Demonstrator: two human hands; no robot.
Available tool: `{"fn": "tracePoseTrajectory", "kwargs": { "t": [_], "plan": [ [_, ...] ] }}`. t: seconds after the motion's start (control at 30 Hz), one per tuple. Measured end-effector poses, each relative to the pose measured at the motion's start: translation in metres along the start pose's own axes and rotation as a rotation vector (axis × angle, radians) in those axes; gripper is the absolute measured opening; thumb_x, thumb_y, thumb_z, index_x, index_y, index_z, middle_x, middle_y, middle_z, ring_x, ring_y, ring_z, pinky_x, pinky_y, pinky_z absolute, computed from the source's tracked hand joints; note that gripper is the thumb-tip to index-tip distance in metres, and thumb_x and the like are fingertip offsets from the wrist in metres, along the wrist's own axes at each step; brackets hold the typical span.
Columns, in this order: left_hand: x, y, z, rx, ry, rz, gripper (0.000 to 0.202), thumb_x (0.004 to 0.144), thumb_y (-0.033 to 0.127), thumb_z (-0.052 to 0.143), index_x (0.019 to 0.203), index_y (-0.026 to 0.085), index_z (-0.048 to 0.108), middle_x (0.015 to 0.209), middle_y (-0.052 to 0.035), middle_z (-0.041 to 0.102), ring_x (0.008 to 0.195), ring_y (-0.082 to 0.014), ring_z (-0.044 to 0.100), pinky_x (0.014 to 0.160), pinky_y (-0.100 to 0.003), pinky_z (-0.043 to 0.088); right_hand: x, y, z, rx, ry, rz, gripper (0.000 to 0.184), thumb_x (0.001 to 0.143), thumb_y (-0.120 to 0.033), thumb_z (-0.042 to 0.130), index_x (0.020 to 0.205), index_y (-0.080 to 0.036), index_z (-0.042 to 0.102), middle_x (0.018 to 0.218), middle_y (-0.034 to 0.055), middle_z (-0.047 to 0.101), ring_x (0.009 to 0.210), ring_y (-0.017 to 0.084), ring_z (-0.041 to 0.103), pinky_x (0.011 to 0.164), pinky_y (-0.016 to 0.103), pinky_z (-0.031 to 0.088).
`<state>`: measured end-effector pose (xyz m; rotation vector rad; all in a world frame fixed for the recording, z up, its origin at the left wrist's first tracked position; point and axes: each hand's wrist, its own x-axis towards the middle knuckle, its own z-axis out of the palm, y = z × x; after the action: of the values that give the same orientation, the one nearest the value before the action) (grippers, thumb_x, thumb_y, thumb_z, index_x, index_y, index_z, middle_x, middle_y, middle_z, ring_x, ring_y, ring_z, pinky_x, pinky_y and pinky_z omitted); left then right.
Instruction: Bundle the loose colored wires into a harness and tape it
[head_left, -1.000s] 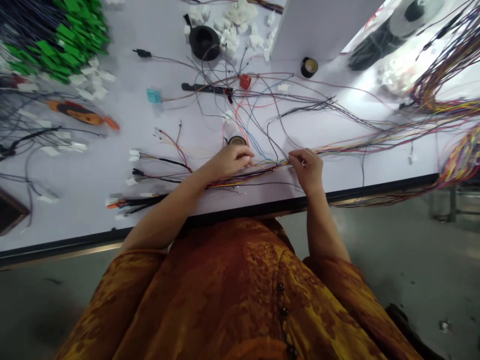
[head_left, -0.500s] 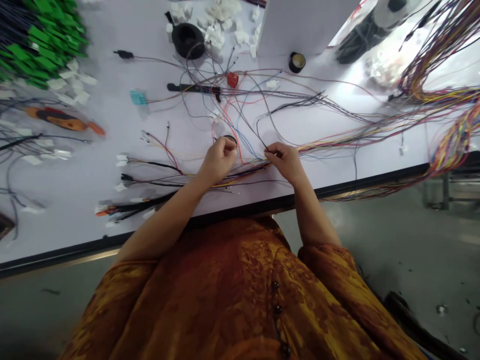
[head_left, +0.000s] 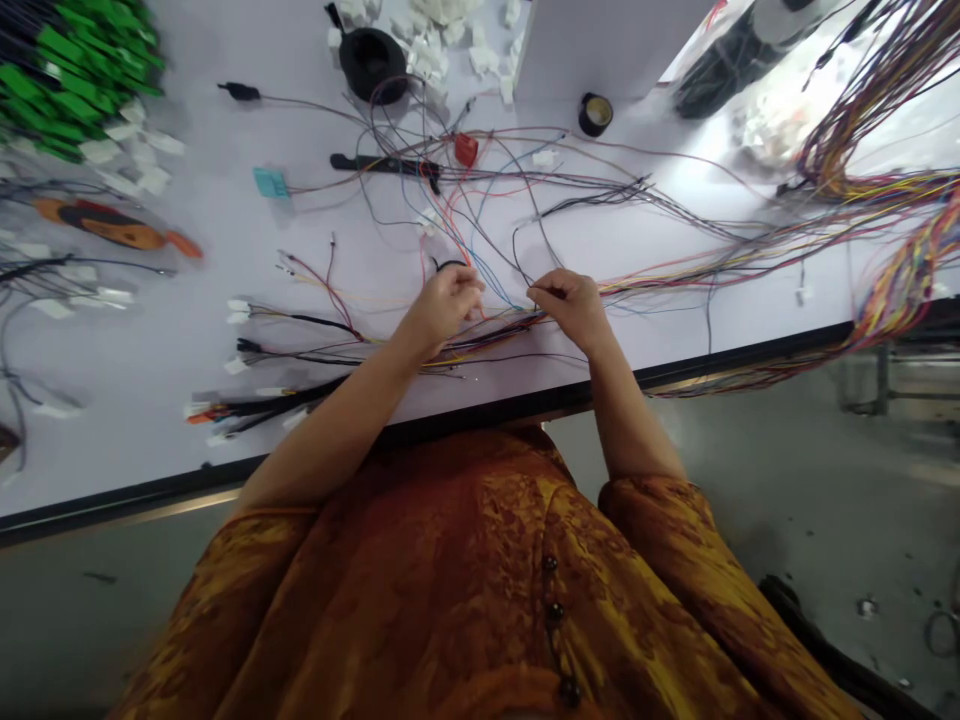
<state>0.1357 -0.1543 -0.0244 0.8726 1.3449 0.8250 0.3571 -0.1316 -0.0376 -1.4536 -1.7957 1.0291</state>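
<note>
A bundle of colored wires (head_left: 495, 335) runs along the front of the table, passing just below both hands. My right hand (head_left: 574, 308) is closed in a pinch on a thin dark wire (head_left: 517, 262) above that bundle. To its left, my left hand (head_left: 448, 305) has its fingers curled together; whatever lies between them is too small to make out. A black ring-shaped roll (head_left: 450, 265) shows partly behind the left hand. Orange and blue wires (head_left: 480, 270) pass between the hands. Left of them lie wire ends with white connectors (head_left: 238, 311) and a black connector (head_left: 247, 345).
Farther back are a black tape roll (head_left: 373, 65), a black-handled tool (head_left: 382, 165), a red connector (head_left: 466, 150) and a teal connector (head_left: 271, 182). Green connectors (head_left: 79, 75) and an orange tool (head_left: 112, 225) lie at left. Thick wire bundles (head_left: 840, 150) fill the right. The table's dark edge (head_left: 517, 405) is close.
My left hand has shifted slightly right, its fingers turning toward the right hand. The right hand has drawn the dark wire down a little toward the bundle. The whole view has shifted slightly.
</note>
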Motion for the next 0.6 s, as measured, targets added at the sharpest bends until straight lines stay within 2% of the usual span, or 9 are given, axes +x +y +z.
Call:
{"fn": "tracePoseTrajectory", "kwargs": {
  "t": [0.07, 0.13, 0.23, 0.3, 0.37, 0.47, 0.6],
  "plan": [
    [0.001, -0.006, -0.003, 0.007, 0.123, 0.087, 0.018, 0.078, 0.01, 0.056, 0.093, 0.02, 0.056, 0.102, -0.006, 0.07, 0.088, -0.0144, 0.067, 0.077, -0.029, 0.056, 0.001, 0.0, 0.002, 0.017, -0.031, -0.024, 0.011, 0.081, -0.026, 0.067, 0.073, -0.019, 0.067, 0.07, -0.0003, 0.059, 0.067, 0.013, 0.05, 0.066, 0.03, 0.039],
    [-0.001, -0.012, -0.005, -0.011, 0.17, 0.101, 0.021, 0.078, 0.012, 0.056, 0.097, 0.021, 0.054, 0.107, -0.006, 0.069, 0.098, -0.0157, 0.068, 0.085, -0.032, 0.057, 0.001, 0.001, 0.005, 0.046, -0.069, 0.0, 0.01, 0.083, -0.026, 0.066, 0.076, -0.02, 0.066, 0.069, -0.0009, 0.06, 0.065, 0.013, 0.049, 0.064, 0.03, 0.04],
    [-0.005, -0.013, -0.003, -0.073, 0.08, 0.037, 0.028, 0.081, 0.012, 0.052, 0.108, 0.02, 0.051, 0.118, -0.009, 0.069, 0.104, -0.017, 0.07, 0.091, -0.035, 0.056, 0.0, 0.002, 0.01, 0.089, -0.082, 0.002, 0.007, 0.083, -0.025, 0.066, 0.078, -0.02, 0.065, 0.068, -0.0021, 0.059, 0.063, 0.012, 0.05, 0.062, 0.029, 0.04],
    [-0.005, -0.009, -0.002, -0.095, -0.012, -0.006, 0.031, 0.081, 0.011, 0.051, 0.11, 0.019, 0.052, 0.116, -0.0097, 0.071, 0.105, -0.018, 0.07, 0.091, -0.036, 0.056, -0.001, 0.004, 0.014, 0.162, -0.077, -0.004, 0.005, 0.084, -0.026, 0.063, 0.082, -0.021, 0.063, 0.072, -0.0017, 0.062, 0.065, 0.012, 0.054, 0.064, 0.029, 0.043],
    [-0.002, -0.004, -0.002, -0.108, -0.07, -0.05, 0.03, 0.078, 0.009, 0.051, 0.107, 0.018, 0.054, 0.106, -0.0081, 0.072, 0.101, -0.0178, 0.072, 0.09, -0.035, 0.057, -0.002, 0.006, 0.017, 0.261, -0.088, 0.029, 0.007, 0.086, -0.029, 0.06, 0.088, -0.022, 0.06, 0.073, -0.0014, 0.065, 0.064, 0.012, 0.057, 0.064, 0.029, 0.045],
    [0.007, 0.003, -0.001, -0.189, -0.115, -0.111, 0.026, 0.076, 0.004, 0.051, 0.098, 0.017, 0.057, 0.091, -0.0051, 0.072, 0.084, -0.015, 0.073, 0.085, -0.035, 0.059, -0.004, 0.007, 0.018, 0.335, -0.094, 0.079, 0.015, 0.088, -0.036, 0.06, 0.093, -0.023, 0.057, 0.07, -0.0022, 0.064, 0.06, 0.012, 0.056, 0.059, 0.028, 0.045],
    [0.024, 0.008, 0.007, -0.191, -0.148, -0.128, 0.012, 0.083, 0.006, 0.055, 0.088, 0.015, 0.06, 0.085, -0.0044, 0.07, 0.065, -0.0117, 0.069, 0.073, -0.033, 0.06, -0.007, 0.004, 0.019, 0.289, -0.058, 0.005, 0.015, 0.087, -0.038, 0.063, 0.09, -0.023, 0.062, 0.075, -0.0005, 0.065, 0.067, 0.013, 0.058, 0.067, 0.03, 0.048]
  ]
}}
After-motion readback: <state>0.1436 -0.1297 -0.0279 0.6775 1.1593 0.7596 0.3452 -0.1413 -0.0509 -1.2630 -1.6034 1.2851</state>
